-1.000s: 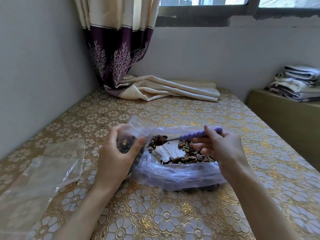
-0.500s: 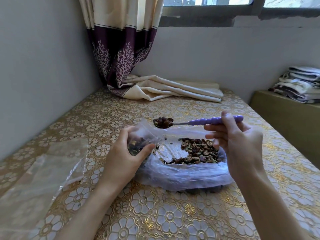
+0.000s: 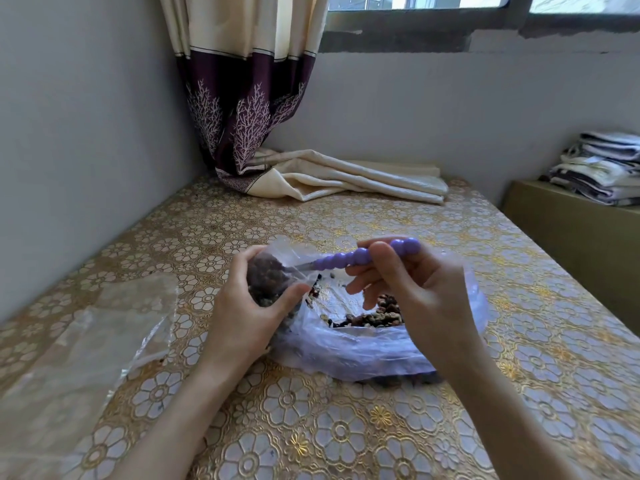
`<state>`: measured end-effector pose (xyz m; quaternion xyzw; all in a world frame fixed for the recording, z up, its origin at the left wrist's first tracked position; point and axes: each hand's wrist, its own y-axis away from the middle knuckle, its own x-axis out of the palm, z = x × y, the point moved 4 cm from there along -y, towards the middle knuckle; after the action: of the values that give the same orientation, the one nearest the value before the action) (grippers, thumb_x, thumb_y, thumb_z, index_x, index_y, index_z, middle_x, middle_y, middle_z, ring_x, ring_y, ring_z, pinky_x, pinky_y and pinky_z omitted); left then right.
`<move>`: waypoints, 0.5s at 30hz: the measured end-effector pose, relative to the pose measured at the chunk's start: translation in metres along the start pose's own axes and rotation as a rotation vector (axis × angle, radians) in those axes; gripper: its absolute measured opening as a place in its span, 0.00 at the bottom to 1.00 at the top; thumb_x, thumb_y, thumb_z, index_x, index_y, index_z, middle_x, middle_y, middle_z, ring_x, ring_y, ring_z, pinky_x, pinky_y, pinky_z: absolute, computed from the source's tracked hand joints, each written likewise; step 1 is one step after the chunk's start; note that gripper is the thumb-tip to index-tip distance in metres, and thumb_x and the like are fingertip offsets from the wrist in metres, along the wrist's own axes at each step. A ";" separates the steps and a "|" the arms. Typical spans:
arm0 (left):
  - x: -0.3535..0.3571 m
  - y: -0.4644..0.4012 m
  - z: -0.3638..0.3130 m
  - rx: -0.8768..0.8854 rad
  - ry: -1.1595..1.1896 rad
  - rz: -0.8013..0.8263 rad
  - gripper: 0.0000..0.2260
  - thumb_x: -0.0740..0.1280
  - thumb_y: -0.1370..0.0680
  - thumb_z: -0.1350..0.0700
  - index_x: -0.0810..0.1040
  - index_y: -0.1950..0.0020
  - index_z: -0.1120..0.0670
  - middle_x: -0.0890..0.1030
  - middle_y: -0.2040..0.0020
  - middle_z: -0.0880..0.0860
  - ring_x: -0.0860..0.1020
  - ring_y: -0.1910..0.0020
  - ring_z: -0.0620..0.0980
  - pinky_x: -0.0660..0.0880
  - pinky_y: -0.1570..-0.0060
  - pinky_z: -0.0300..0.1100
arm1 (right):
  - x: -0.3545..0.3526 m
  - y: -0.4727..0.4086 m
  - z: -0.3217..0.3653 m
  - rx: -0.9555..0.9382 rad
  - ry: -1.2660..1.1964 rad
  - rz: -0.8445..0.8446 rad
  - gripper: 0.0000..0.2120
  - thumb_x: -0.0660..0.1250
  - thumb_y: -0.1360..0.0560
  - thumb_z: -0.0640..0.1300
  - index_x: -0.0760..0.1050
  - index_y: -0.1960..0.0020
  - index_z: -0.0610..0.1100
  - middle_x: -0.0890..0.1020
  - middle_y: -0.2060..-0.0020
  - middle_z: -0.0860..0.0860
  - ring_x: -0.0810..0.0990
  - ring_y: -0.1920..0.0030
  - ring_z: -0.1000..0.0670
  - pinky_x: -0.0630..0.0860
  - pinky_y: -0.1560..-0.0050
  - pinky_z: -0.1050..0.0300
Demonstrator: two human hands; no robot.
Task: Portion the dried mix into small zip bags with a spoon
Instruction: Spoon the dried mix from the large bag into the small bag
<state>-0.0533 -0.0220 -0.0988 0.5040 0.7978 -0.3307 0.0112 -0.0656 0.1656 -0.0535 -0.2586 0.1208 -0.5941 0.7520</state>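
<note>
The right hand (image 3: 426,299) pinches the purple beaded handle of a spoon (image 3: 363,256) between thumb and curled fingers, a tight grip near the handle's far end. The spoon's bowl reaches left into the mouth of a small zip bag (image 3: 273,271), and is hidden behind the clear plastic and the dark dried mix already inside it.

The left hand (image 3: 247,313) wraps around that small bag, thumb on the near side and fingers curled around the far side, a closed grip holding the bag upright with its opening toward the spoon.

Just beneath and to the right of both hands lies a large translucent plastic bag (image 3: 363,351), its top folded open, with a loose heap of brown and reddish dried mix (image 3: 377,317) visible inside. It rests on a surface covered by a gold floral tablecloth (image 3: 311,427).

To the left, flat on the cloth, lie empty clear bags (image 3: 86,358). At the back, a cream and purple curtain (image 3: 242,98) hangs in the corner, its hem pooled on the surface. Folded cloths (image 3: 602,168) sit stacked on a low cabinet at far right.
</note>
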 end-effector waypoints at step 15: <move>0.000 0.000 0.000 -0.019 -0.025 -0.016 0.27 0.67 0.38 0.34 0.71 0.45 0.46 0.77 0.54 0.42 0.75 0.57 0.33 0.69 0.63 0.20 | -0.043 -0.008 0.006 -0.094 0.014 -0.233 0.07 0.60 0.22 0.39 0.76 0.55 0.38 0.84 0.66 0.46 0.81 0.69 0.49 0.75 0.69 0.61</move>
<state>-0.0532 -0.0223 -0.0989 0.4932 0.8047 -0.3296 0.0233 -0.0810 0.2066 -0.0493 -0.3017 0.1231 -0.6730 0.6641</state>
